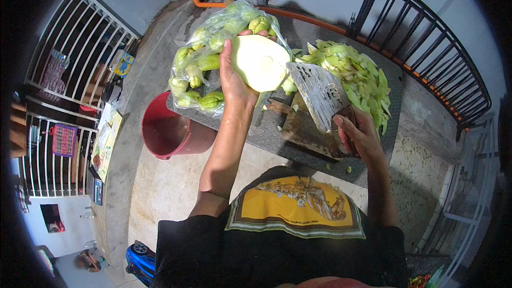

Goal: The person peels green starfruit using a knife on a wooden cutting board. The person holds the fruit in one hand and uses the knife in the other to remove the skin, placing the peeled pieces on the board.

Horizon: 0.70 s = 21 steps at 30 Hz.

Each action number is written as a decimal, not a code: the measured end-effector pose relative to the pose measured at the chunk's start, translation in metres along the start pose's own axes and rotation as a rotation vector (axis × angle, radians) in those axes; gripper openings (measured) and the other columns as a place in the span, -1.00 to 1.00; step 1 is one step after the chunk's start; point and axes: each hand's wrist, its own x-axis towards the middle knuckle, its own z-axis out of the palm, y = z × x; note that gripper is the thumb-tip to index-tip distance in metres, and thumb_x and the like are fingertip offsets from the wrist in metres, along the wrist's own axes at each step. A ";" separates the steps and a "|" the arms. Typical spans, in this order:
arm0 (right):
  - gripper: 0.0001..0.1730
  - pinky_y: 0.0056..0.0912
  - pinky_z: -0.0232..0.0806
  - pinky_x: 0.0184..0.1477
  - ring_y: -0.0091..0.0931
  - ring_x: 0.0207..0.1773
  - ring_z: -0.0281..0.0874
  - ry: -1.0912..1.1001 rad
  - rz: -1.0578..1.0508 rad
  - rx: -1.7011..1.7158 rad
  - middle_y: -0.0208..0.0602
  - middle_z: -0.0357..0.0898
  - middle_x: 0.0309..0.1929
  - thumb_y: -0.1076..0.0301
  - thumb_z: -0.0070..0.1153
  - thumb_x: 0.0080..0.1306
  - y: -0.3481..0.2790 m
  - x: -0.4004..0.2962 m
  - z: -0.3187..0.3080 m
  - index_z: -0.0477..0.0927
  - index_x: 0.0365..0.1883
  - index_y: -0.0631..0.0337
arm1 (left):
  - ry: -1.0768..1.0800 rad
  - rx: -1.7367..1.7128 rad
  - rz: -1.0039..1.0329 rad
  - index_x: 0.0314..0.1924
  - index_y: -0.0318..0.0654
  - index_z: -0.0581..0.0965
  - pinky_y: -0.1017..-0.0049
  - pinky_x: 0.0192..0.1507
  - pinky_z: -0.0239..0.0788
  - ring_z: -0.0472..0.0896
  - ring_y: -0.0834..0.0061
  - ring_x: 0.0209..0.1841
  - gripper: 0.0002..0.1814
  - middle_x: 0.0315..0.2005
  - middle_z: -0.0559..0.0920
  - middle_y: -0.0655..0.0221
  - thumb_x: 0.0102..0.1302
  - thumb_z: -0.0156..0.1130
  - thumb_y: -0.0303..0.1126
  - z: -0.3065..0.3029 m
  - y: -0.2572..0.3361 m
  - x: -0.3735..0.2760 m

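My left hand (236, 76) holds up a large peeled fruit or vegetable (260, 64), pale and rounded, with the thumb along its left side. Its kind is not certain. My right hand (358, 132) grips the dark handle of a cleaver (316, 88). The broad wet blade slants up and left, its upper corner close to the peeled piece; whether they touch I cannot tell. Below the blade lies a worn wooden chopping board (304, 128) with small scraps about it. Behind my left hand, green chayotes (211, 99) fill and surround a clear plastic bag (196, 50).
A heap of green peelings (364, 76) covers the right of the grey textured tabletop (272, 138). A red bucket (166, 128) stands at its left. Black metal railing (424, 48) rises behind. Far left are white window bars (80, 48) and a person (90, 261).
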 end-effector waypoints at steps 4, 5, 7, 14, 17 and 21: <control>-0.61 -0.63 0.01 -0.72 -0.74 -0.75 0.18 -0.011 -0.026 0.001 -0.59 0.32 -0.71 0.07 0.15 0.34 0.001 -0.003 -0.002 0.49 -0.32 0.28 | 0.006 -0.036 -0.018 0.12 -0.33 0.34 0.08 0.09 0.44 0.50 -0.07 0.11 -0.42 0.04 0.52 -0.09 0.42 -0.14 0.07 0.003 -0.002 -0.001; -0.62 -0.63 0.01 -0.72 -0.74 -0.75 0.19 -0.010 -0.019 0.002 -0.59 0.31 -0.72 0.07 0.15 0.34 0.002 -0.004 -0.003 0.49 -0.32 0.28 | 0.004 -0.040 -0.021 0.12 -0.33 0.34 0.08 0.09 0.44 0.50 -0.07 0.11 -0.42 0.04 0.52 -0.09 0.42 -0.14 0.07 0.004 -0.002 -0.001; -0.62 -0.63 0.01 -0.72 -0.75 -0.75 0.19 -0.009 -0.007 0.003 -0.60 0.31 -0.72 0.08 0.15 0.34 0.002 -0.005 -0.004 0.48 -0.32 0.28 | -0.001 -0.047 -0.025 0.11 -0.33 0.35 0.08 0.09 0.44 0.50 -0.07 0.11 -0.42 0.04 0.52 -0.09 0.42 -0.14 0.07 0.006 -0.002 -0.001; -0.66 -0.61 0.02 -0.72 -0.72 -0.75 0.18 -0.049 0.052 0.078 -0.56 0.32 -0.69 0.13 0.13 0.35 -0.003 -0.008 -0.003 0.47 -0.33 0.29 | -0.094 -0.046 -0.090 -0.01 -0.29 0.43 0.12 0.03 0.47 0.59 0.04 -0.02 -0.48 -0.09 0.59 -0.01 0.40 -0.09 0.07 0.018 -0.005 -0.005; -0.68 -0.60 0.03 -0.72 -0.72 -0.75 0.19 -0.063 0.062 0.036 -0.56 0.32 -0.68 0.15 0.12 0.35 -0.003 -0.007 -0.006 0.47 -0.33 0.28 | -0.153 -0.011 -0.074 0.00 -0.30 0.43 0.11 0.02 0.48 0.59 0.03 -0.01 -0.49 -0.09 0.59 -0.03 0.40 -0.07 0.05 0.018 -0.005 -0.004; -0.71 -0.58 0.06 -0.70 -0.71 -0.73 0.20 -0.138 0.112 -0.004 -0.57 0.32 -0.69 0.17 0.11 0.34 0.000 0.000 -0.022 0.46 -0.34 0.24 | -0.292 0.068 -0.128 0.00 -0.30 0.43 0.14 0.03 0.48 0.59 0.05 0.00 -0.53 -0.06 0.58 -0.04 0.40 -0.03 -0.01 0.019 -0.002 0.002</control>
